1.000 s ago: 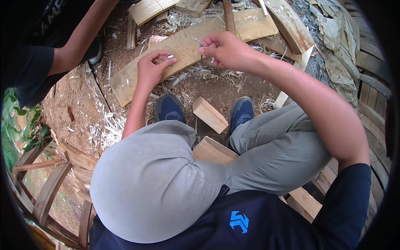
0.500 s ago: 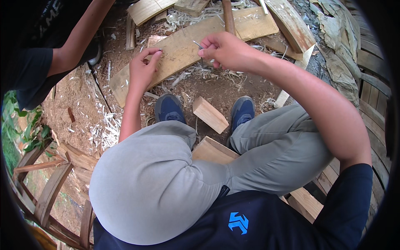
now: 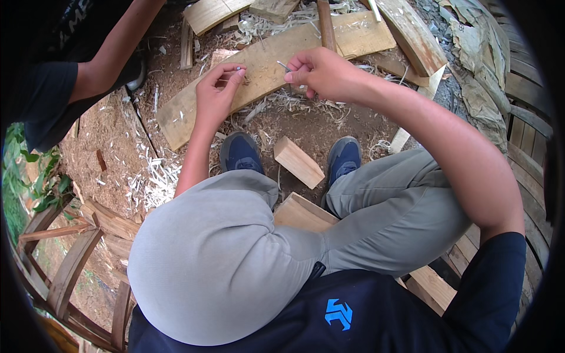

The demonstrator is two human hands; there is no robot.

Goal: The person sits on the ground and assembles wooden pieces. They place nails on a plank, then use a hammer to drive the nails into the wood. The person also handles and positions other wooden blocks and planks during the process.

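Note:
My left hand (image 3: 216, 91) is over the pale wooden board (image 3: 200, 109), thumb and forefinger pinched on a tiny grey thing (image 3: 239, 69) whose kind I cannot make out. To its right, my right hand (image 3: 321, 72) is closed on a thin grey nail-like metal piece (image 3: 282, 64) that pokes out past the fingertips toward the left. The two hands are apart, with bare board between them. Behind my right hand a brown wooden handle (image 3: 325, 26) stands out beyond the board; its far end is cut off by the picture's edge.
A wooden block (image 3: 299, 162) lies between my shoes, with another wood piece (image 3: 303, 213) nearer. Thick timber (image 3: 412, 41) lies at the far right, wood shavings (image 3: 163, 182) on the left ground. A co-worker's arm (image 3: 118, 50) is at upper left, slatted bamboo-like wood (image 3: 524, 88) at right.
My left hand has moved right, closer to my right hand, still pinched. My right hand has shifted slightly right and keeps the metal piece.

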